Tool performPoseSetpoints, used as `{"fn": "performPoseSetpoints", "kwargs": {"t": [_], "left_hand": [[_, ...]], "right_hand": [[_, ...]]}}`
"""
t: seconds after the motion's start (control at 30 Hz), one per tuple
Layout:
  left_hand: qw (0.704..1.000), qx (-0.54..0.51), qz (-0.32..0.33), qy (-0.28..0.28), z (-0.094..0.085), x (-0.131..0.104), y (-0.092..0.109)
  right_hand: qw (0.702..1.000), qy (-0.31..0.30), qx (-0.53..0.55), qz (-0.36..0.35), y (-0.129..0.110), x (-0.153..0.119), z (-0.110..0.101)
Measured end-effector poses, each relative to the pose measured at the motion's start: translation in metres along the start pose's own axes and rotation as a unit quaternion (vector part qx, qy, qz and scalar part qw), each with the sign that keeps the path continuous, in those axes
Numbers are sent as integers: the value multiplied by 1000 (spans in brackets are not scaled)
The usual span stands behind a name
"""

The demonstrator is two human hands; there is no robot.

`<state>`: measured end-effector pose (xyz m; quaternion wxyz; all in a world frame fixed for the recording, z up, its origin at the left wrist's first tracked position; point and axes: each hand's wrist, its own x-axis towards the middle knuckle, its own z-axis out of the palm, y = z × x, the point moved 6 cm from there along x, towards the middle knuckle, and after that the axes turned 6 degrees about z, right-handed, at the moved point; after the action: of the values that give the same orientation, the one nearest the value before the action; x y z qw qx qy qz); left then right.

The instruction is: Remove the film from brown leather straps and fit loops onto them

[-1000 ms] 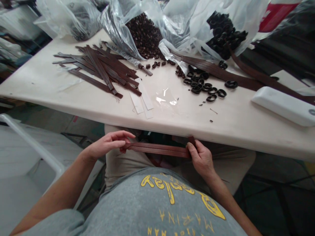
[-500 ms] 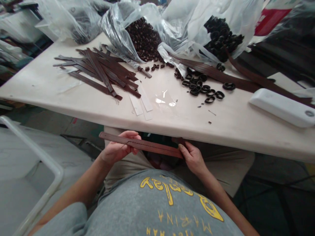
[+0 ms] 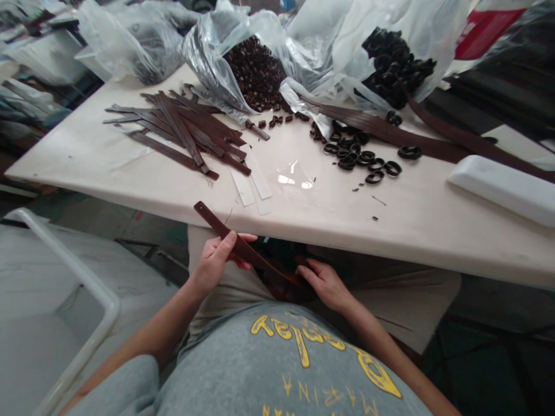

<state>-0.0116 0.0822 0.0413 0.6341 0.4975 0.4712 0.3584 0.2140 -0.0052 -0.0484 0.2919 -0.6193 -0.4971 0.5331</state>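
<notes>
A long brown leather strap (image 3: pixel 249 252) slants over my lap, its far end with a small hole rising up and left against the table edge. My left hand (image 3: pixel 217 258) pinches it near the middle, thumb on top. Lower down, my right hand (image 3: pixel 323 281) grips the strap's other end, which is partly hidden in shadow. A thin thread sticks up beside the strap, near my left hand. On the white table (image 3: pixel 182 199) lies a pile of similar brown straps (image 3: pixel 182 130), with white paper strips (image 3: pixel 260 179) next to it.
Plastic bags hold small brown loops (image 3: pixel 255 72) and black loops (image 3: pixel 394 58). Loose black rings (image 3: pixel 347 153) lie on the table near long brown bands (image 3: pixel 377 127). A white oblong object (image 3: pixel 503 188) is at the right. A white tubular frame (image 3: pixel 73 260) stands at the left.
The strap has turned from nearly level to a steep slant, its left end raised. My left thumb is now over it, and my right hand has moved left and slightly down.
</notes>
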Motion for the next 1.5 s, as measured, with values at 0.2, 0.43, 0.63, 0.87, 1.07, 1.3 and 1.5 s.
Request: {"fn": "performPoseSetpoints", "kwargs": {"t": [0.2,0.43,0.63,0.87,1.07,1.3,1.5], "left_hand": [[992,-109,-39,55,-9,1,-5],[961,-218,-95,139,-21,2,-7],[941,-249,-85,210,-37,3,-6],[934,-253,-62,244,-45,9,-3],[935,-254,-72,237,-54,15,-10],[984,-153,-60,69,-27,3,-21],[992,0,-110,-54,25,-20,-40]], "right_hand": [[1000,-30,5,7,5,6,6],[1000,-26,-16,5,6,9,6],[999,-35,-27,7,10,7,11],[998,-48,-41,0,13,4,18],[998,-48,-41,1,5,-1,17],[1000,-3,-14,-19,-22,-2,6],[999,-4,-7,-38,-40,-3,6]]}}
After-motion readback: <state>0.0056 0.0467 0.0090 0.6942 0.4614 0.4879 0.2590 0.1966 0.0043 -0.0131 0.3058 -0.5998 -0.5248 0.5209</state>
